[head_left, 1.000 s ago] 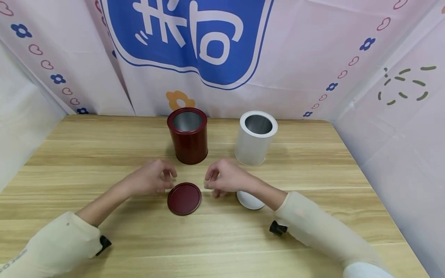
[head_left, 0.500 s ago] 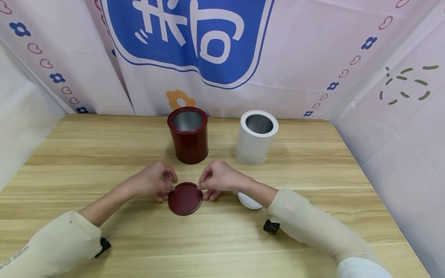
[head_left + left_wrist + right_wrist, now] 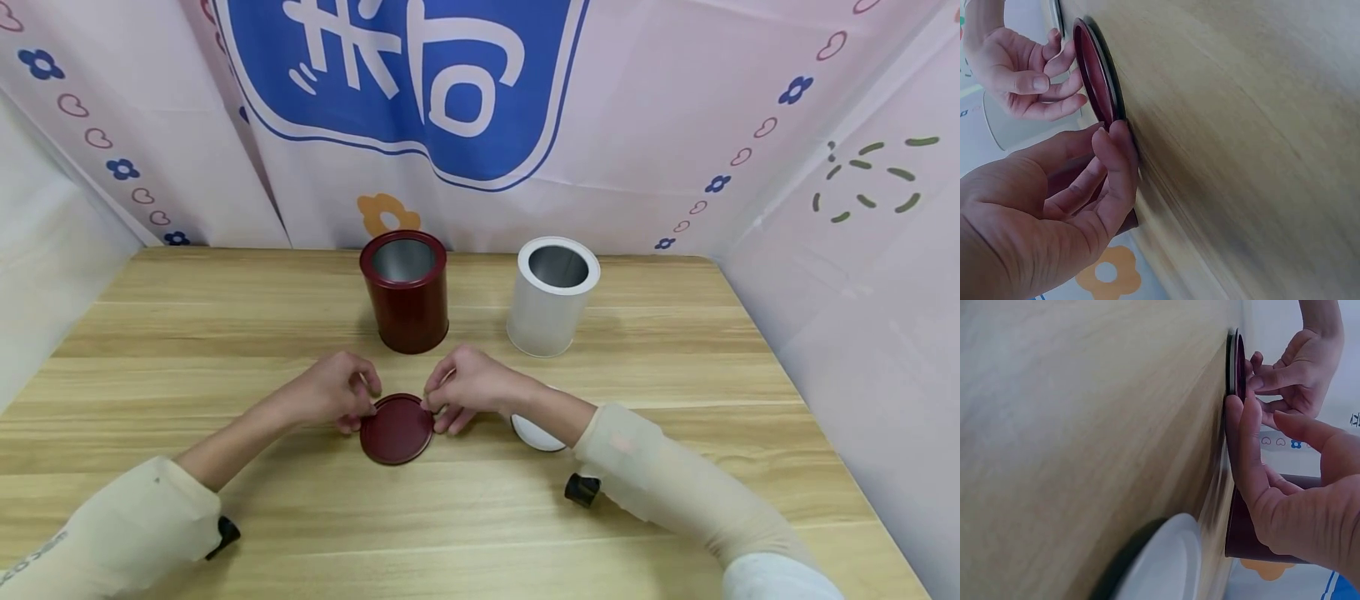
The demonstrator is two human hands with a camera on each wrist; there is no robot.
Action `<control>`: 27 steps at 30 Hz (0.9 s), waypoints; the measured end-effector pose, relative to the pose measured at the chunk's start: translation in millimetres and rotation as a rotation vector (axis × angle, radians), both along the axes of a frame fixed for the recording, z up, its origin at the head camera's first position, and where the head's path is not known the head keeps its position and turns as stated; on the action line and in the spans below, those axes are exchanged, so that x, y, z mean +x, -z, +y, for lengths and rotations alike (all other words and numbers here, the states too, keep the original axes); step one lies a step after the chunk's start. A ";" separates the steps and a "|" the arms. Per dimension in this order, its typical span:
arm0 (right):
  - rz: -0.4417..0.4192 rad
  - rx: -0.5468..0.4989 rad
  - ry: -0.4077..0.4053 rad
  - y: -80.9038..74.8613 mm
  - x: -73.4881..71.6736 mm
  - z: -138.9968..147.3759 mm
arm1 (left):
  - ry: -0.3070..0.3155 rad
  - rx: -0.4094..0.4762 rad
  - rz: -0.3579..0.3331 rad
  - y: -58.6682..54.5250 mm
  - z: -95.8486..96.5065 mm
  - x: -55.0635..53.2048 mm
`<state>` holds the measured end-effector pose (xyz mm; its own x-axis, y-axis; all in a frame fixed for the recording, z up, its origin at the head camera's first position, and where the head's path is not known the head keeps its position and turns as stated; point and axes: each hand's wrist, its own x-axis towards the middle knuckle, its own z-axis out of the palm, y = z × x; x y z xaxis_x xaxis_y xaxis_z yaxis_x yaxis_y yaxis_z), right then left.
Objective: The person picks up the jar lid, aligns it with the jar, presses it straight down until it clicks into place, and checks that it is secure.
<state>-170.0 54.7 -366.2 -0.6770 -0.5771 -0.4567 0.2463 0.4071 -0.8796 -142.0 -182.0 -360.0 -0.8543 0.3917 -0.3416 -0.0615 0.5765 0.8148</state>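
Note:
A dark red round lid lies face up on the wooden table between both hands. At its left edge, my left hand pinches the rim; thumb and fingertips meet there in the left wrist view. My right hand is at the opposite edge, its fingertips against the rim, the thumb held apart from them in the right wrist view. Behind the lid stands a dark red can, upright with its top uncovered. To its right is a white can, also uncovered. A white lid lies partly hidden under my right forearm.
The wooden table extends toward the front and both sides. A printed cloth hangs right behind the cans, with pale cloth walls at left and right. Black wrist cameras sit under the sleeves.
From beside the lid, my right hand moved left until its fingers reached the rim. My left hand closed in on the left edge. The cans and lids stayed in place.

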 end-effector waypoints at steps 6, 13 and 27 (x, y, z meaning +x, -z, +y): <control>-0.007 -0.010 -0.012 0.3 0.1 1.4 | -0.008 0.014 0.010 4.8 0.6 0.0; -0.014 -0.013 0.001 0.9 -0.8 1.7 | -0.029 0.013 0.024 5.2 0.9 -1.0; 0.055 -0.024 0.088 -4.8 -3.1 -0.4 | -0.103 0.096 0.001 -4.8 2.1 -1.9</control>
<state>-173.1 54.3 -361.4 -0.7492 -0.5243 -0.4046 0.2317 0.3648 -0.9018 -143.8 -179.9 -355.2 -0.8920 0.3325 -0.3062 -0.1157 0.4868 0.8658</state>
